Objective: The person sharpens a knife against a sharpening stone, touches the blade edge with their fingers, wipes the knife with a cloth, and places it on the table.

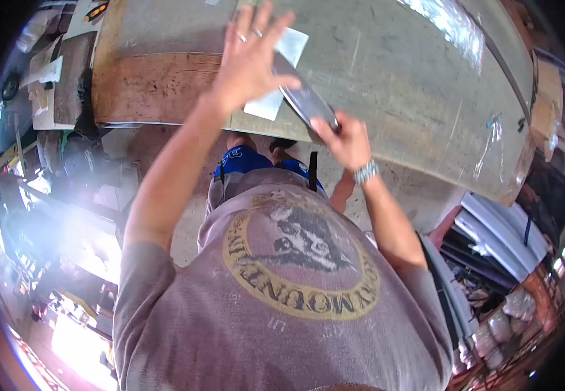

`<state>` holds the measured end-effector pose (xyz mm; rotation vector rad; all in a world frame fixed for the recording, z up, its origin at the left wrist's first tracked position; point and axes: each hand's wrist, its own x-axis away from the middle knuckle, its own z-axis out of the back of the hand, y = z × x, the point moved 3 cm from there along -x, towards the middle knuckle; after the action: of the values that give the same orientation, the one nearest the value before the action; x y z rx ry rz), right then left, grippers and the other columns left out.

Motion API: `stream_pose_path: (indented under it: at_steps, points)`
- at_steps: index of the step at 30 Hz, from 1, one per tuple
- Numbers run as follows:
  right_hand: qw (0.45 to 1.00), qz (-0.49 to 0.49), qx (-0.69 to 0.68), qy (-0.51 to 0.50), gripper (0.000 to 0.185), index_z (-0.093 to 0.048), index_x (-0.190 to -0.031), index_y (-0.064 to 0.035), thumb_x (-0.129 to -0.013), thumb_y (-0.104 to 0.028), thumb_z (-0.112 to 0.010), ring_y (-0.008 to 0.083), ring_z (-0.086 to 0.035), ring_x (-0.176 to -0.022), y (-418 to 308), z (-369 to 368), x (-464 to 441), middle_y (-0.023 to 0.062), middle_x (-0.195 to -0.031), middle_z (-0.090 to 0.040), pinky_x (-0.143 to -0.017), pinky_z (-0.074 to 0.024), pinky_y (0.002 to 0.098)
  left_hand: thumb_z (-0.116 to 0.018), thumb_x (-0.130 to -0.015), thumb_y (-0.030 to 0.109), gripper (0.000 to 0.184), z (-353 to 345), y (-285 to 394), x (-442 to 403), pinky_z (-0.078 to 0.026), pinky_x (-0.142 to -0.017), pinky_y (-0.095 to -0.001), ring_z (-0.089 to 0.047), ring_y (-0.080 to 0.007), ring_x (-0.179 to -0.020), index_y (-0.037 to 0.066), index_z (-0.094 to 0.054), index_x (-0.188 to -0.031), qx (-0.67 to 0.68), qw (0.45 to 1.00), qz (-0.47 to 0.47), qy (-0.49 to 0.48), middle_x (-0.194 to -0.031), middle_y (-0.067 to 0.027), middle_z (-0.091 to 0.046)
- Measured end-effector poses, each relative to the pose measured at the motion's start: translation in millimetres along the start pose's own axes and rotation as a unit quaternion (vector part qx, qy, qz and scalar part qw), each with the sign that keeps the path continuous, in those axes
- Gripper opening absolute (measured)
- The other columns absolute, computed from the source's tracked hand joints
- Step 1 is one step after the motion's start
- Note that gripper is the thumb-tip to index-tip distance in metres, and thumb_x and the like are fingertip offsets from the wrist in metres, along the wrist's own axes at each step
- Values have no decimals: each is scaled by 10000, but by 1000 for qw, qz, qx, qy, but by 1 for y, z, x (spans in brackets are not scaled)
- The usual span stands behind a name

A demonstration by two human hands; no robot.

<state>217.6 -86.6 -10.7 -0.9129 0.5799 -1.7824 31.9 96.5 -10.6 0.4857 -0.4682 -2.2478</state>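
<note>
My right hand [347, 142], with a metal watch on its wrist, is closed around the near end of a long, flat, dark grey object [308, 96] with a smooth, shiny face. I cannot make out its exact kind. The object is tilted over the table edge. My left hand [248, 62], wearing a ring, is open with its fingers spread. Its thumb overlaps the object's upper part in view; whether it touches cannot be told. Behind both lies a white sheet [263, 107] on the table, partly covered by the left hand and the object.
A large worn table [393, 98] spans the front, with a brown panel [159, 88] on its left part. Clear plastic scrap [491, 133] lies near its right side. Grey rolled or folded material [501, 234] is stacked at lower right. Orange-handled scissors [95, 12] sit at far left.
</note>
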Motion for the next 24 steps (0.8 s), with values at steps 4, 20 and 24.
stream_pose_path:
  at_steps: [4,20,24]
  points:
    - [999,-9,30,41,565,-736,-909,-20,-922,-583,-697,453,-704,-703,-15,-13,-20,264,-711,-674,-619,-547,486,-913,-596,701,1324,-7,-39,-12,-162,-1265,-660,-79,-488,-1596,258,-284,-1674,-29,999,40,5,-1750,-191,-154]
    - [996,3,61,63,591,-710,-878,-24,-933,-612,-676,419,-692,-656,-20,-1,-66,240,-697,-668,-586,-522,490,-966,-615,445,1243,20,-35,-72,-271,-1255,-517,-317,-440,-1532,55,-341,-1616,169,980,72,-75,-1612,-311,-387]
    - [999,17,33,-19,594,-772,-999,-26,-941,-609,-673,385,-743,-714,-2,10,6,237,-746,-716,-614,-555,453,-926,-564,670,1349,3,5,-7,-81,-1288,-641,-53,-427,-1618,234,-293,-1672,2,997,37,-70,-1755,-198,-121]
